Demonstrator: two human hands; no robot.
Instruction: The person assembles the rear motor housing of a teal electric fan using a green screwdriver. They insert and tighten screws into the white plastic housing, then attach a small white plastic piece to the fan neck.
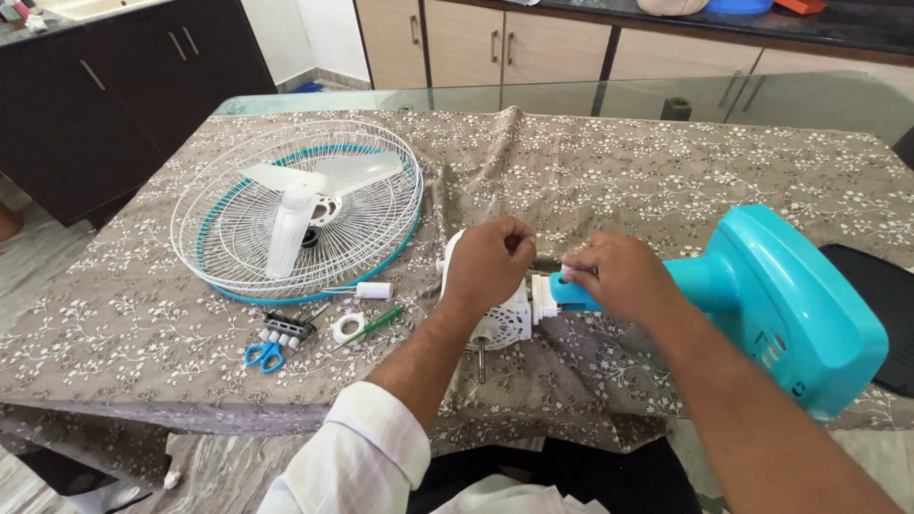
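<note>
At frame centre, the left hand [487,262] closes over the white motor housing [503,324]. Its axis runs rightward into the teal fan stand [781,305] lying on the surface [666,181], where the right hand [619,278] pinches the joint.

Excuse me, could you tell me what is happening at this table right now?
A person is working on a taken-apart fan lying on a cloth-covered table. The left hand grips the white motor unit, and the right hand holds the neck of the turquoise fan base against it. The wire guards with the blade lie to the left, beside blue scissors.
</note>
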